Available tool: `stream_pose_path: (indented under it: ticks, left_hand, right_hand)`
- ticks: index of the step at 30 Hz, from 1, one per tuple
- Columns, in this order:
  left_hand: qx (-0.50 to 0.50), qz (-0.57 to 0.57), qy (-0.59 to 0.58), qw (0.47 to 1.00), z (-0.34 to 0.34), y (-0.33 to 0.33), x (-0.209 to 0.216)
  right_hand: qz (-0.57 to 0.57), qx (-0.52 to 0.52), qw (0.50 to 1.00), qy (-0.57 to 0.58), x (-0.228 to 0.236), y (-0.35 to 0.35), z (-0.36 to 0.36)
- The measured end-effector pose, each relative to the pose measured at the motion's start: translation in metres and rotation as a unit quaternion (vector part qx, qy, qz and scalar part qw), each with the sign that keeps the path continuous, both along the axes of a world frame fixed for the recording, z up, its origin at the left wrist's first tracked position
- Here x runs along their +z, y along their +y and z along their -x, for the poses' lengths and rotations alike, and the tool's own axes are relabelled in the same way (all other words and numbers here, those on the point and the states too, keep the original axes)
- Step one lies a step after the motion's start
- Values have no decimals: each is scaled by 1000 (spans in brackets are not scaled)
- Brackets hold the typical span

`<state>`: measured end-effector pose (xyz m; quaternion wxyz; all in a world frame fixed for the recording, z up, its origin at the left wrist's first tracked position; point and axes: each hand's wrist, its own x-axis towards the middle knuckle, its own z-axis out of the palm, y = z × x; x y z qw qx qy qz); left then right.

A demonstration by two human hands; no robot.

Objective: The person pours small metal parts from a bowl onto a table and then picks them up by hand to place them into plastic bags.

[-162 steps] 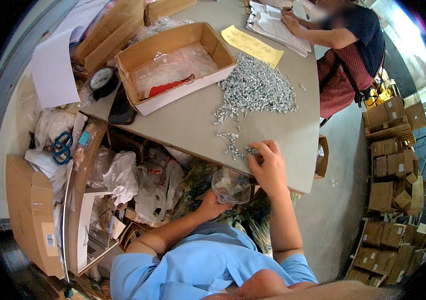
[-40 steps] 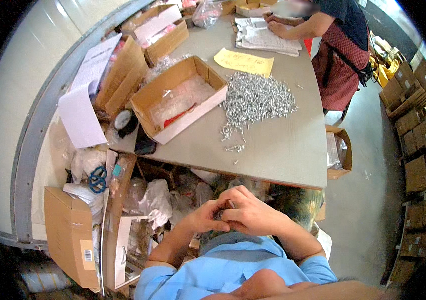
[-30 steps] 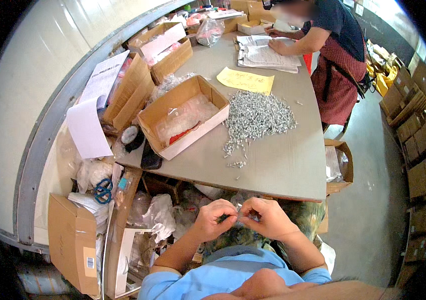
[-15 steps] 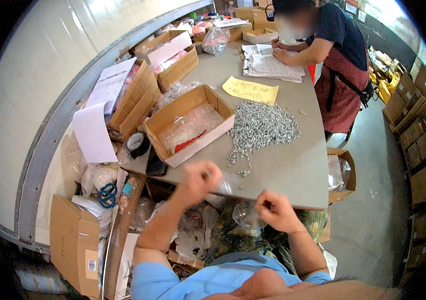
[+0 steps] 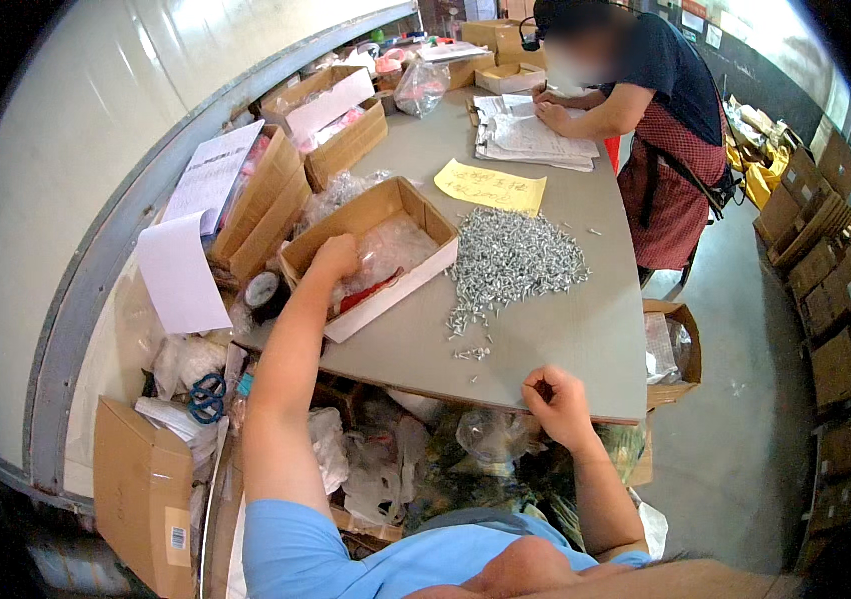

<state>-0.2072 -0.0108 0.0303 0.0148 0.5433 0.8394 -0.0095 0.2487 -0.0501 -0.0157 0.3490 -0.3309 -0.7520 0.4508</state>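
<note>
My left hand point(image 5: 338, 258) reaches into a white-sided cardboard box point(image 5: 393, 298), touching or close to the clear plastic bags point(image 5: 395, 250) inside. Its fingertips are hidden, so its grip does not show. A red strip point(image 5: 365, 293) lies along the box's near side. My right hand point(image 5: 557, 404) is curled closed over the table's front edge; whatever it holds, if anything, is hidden in the fingers. Between the hands and the far papers spreads a heap of small silver screws point(image 5: 515, 260), with a few loose ones point(image 5: 471, 353) nearer me.
A yellow handwritten sheet point(image 5: 490, 187) lies behind the screws. Across the table, a person point(image 5: 670, 130) leans over papers point(image 5: 530, 140), writing. Open cartons point(image 5: 264, 205) line the left side, near a tape roll point(image 5: 264, 292) and blue-handled scissors point(image 5: 208, 397). Another carton point(image 5: 683, 349) stands beside the table's right edge.
My left hand has moved from above the table's front edge, where a blurred clear bag was beside it, forward and left into the box. My right hand stays curled near the edge.
</note>
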Motion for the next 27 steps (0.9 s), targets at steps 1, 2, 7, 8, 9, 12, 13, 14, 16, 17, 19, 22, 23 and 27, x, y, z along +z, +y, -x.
stream_pose_path:
  ticks: [1, 2, 7, 8, 9, 12, 13, 14, 16, 17, 19, 22, 23, 27]
  left_hand:
    - [-8, 3, -16, 1000, -8, 1, 4]
    - [-17, 4, -32, 999, -24, 1, 18]
    - [-40, -176, -46, 983, -15, -14, 18]
    - [-39, -210, -55, 975, -24, -18, 25]
    - [-37, -244, -63, 967, -32, -23, 33]
    - [11, -281, -141, 949, -54, -34, 58]
    - [-21, -318, -145, 937, -58, -38, 62]
    - [-51, -353, -146, 922, -60, -44, 64]
    - [-95, -422, -165, 886, -68, -58, 68]
    - [-110, -455, -186, 864, -78, -60, 65]
    - [-100, -456, -249, 848, -105, -70, 64]
    - [-77, -384, -351, 851, -153, -102, 65]
    - [-104, -378, -379, 838, -163, -113, 56]
    - [-78, -278, -589, 755, -196, -162, 14]
  right_hand:
    - [-3, -5, 1000, -12, 4, -1, -1]
    - [-7, -11, 1000, -23, 7, -1, -3]
    - [13, 25, 999, -16, 14, -1, 2]
    - [33, 33, 999, -25, 16, 2, 1]
    - [-2, 27, 998, -51, 16, 6, 2]
    - [-128, -14, 985, -117, 9, 24, 10]
    - [-183, -45, 973, -131, 3, 31, 15]
    - [-237, -72, 958, -144, 0, 38, 22]
    - [-214, -75, 957, -179, 1, 51, 40]
    - [-203, -77, 956, -200, 1, 57, 48]
    - [-261, -50, 941, -210, -5, 70, 64]
    - [-289, 10, 934, -208, -5, 68, 79]
    - [-288, 36, 934, -207, -5, 66, 83]
    - [-240, 110, 944, -197, 10, 50, 72]
